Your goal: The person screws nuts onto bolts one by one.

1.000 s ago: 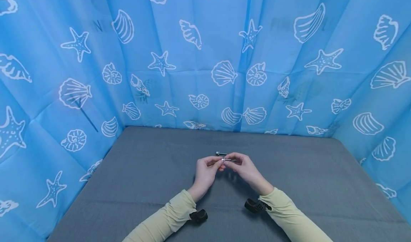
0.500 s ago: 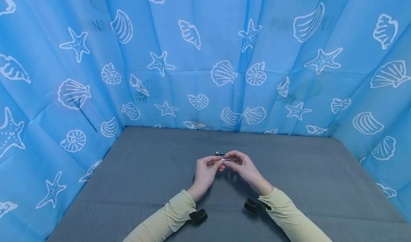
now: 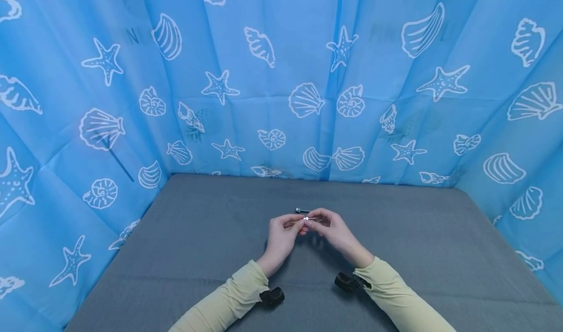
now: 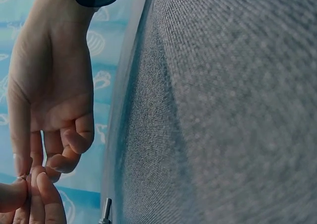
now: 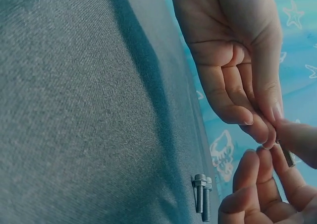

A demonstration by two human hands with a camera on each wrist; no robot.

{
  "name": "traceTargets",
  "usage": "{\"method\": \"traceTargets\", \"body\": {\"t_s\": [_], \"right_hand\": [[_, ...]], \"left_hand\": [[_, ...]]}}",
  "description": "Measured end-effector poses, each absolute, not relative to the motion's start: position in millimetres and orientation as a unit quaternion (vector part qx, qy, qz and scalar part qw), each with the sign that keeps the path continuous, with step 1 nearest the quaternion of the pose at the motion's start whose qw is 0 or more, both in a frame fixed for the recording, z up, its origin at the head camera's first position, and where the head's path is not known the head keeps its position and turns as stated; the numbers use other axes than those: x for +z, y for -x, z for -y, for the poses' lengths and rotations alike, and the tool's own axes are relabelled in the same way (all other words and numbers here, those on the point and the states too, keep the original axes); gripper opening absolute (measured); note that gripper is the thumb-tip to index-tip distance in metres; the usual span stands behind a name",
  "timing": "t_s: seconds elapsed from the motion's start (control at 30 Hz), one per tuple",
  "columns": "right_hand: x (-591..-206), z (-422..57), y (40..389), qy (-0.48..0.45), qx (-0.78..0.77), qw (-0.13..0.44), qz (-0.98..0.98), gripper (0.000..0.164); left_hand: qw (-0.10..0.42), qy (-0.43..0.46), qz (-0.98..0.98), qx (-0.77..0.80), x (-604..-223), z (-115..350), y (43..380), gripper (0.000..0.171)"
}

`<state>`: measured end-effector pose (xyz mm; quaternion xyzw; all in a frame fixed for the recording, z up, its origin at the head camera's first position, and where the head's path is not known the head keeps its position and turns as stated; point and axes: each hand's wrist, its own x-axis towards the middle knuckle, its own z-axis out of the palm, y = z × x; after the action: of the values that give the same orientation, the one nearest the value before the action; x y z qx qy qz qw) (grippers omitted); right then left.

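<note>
A small silver bolt [image 3: 311, 218] is between the fingertips of both hands, held above the grey table. My left hand [image 3: 280, 239] pinches one end with thumb and forefinger. From the other side my right hand [image 3: 336, 232] pinches it with thumb and fingers, its thumb tip close to the left one. A threaded end of the bolt [image 5: 289, 157] shows past the fingers in the right wrist view; fingertips hide most of the rest. Just beyond the hands, two bolts [image 5: 200, 192] lie side by side on the table, each with a hex nut near its head.
The grey cloth-covered table [image 3: 211, 214] spreads out on all sides of the hands. Blue curtains [image 3: 272, 102] with white shells and starfish hang along its back and sides. Black wrist devices [image 3: 271, 298] sit below both sleeves.
The right fingertips have shifted slightly around the bolt, and the shiny piece between the hands shows at a slightly different angle. Both arms and the bolts on the table stay in place.
</note>
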<state>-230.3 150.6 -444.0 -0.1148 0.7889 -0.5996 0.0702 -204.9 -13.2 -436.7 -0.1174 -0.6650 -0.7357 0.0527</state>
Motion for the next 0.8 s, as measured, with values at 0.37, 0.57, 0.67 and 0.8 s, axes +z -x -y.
{"method": "traceTargets", "body": {"t_s": [0.37,0.57,0.67,0.8], "right_hand": [[-444.2,-152.9,233.0,0.110,-0.586,0.063,-0.800,0.023],[-445.3,-157.2,237.2,0.104,-0.598,0.093,-0.789,0.022],[-445.4,-159.6,238.1,0.095,-0.604,0.112,-0.783,0.023],[-443.3,-160.7,235.6,0.086,-0.601,0.125,-0.784,0.025]], "left_hand": [[0.052,0.124,0.669,-0.731,-433.8,13.8,205.3,0.016],[0.050,0.127,0.672,-0.728,-434.0,14.3,205.4,0.015],[0.044,0.126,0.672,-0.728,-433.9,14.8,204.9,0.016],[0.032,0.124,0.669,-0.732,-433.7,17.1,204.3,0.016]]}}
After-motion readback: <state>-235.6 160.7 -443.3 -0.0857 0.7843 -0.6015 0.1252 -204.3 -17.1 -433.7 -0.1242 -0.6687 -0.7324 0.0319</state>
